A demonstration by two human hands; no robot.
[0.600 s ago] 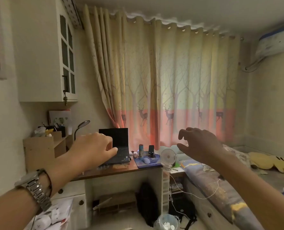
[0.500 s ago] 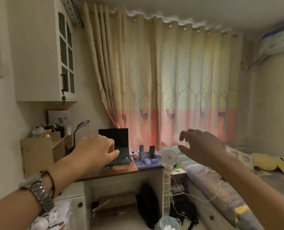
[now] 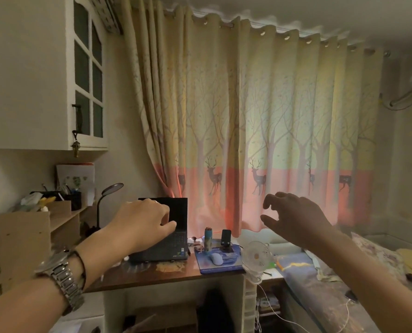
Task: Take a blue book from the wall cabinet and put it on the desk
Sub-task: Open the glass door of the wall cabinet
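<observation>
A white wall cabinet (image 3: 29, 75) hangs at the upper left, its glass-paned door (image 3: 89, 75) closed, with keys dangling below the dark handle. No blue book is visible; the panes are dark. The brown desk (image 3: 147, 275) stands below and ahead. My left hand (image 3: 142, 224), a metal watch on its wrist, floats empty in front of the laptop with the fingers loosely curled. My right hand (image 3: 294, 219) hovers at the same height in front of the curtain, fingers spread and bent, holding nothing. Both hands are well below the cabinet.
On the desk are an open black laptop (image 3: 169, 236), a blue mouse pad with a mouse (image 3: 215, 258), a phone on a stand, a lamp (image 3: 108, 195) and a wooden organiser (image 3: 32, 236). A small white fan (image 3: 256, 257) is clipped at the desk's right edge. A bed (image 3: 344, 280) lies to the right.
The view has shifted closer to the desk and a little left. Both hands stay raised and empty, with the right fingers curling slightly more.
</observation>
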